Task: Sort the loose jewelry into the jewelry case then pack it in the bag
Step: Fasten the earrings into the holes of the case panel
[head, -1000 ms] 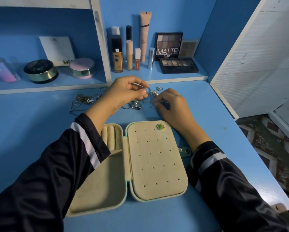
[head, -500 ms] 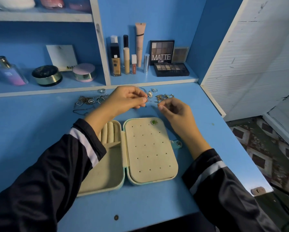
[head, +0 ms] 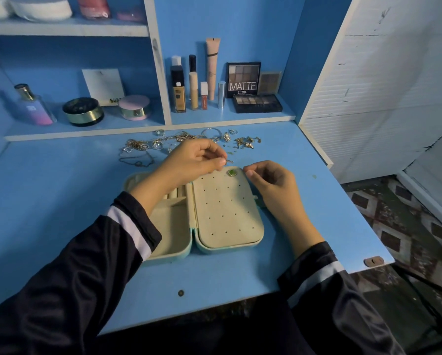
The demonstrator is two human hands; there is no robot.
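A: Your left hand (head: 193,160) is above the far edge of the case (head: 227,226), thumb and forefinger pinching a small metal piece (head: 227,160).

B: Your right hand (head: 272,181) is just beside the case's far right corner, fingers curled in, thumb against the forefinger. Whether you hold anything there, I cannot tell.

A: The case lies open flat on the desk (head: 61,201). Your left forearm crosses its left half, over the ring rolls (head: 175,194).

B: Its right half is a holed panel, with one green stud (head: 231,172) in the far corner, near your right fingertips.

A: The loose jewelry (head: 184,138) is strewn along the back of the desk, beyond both your hands.
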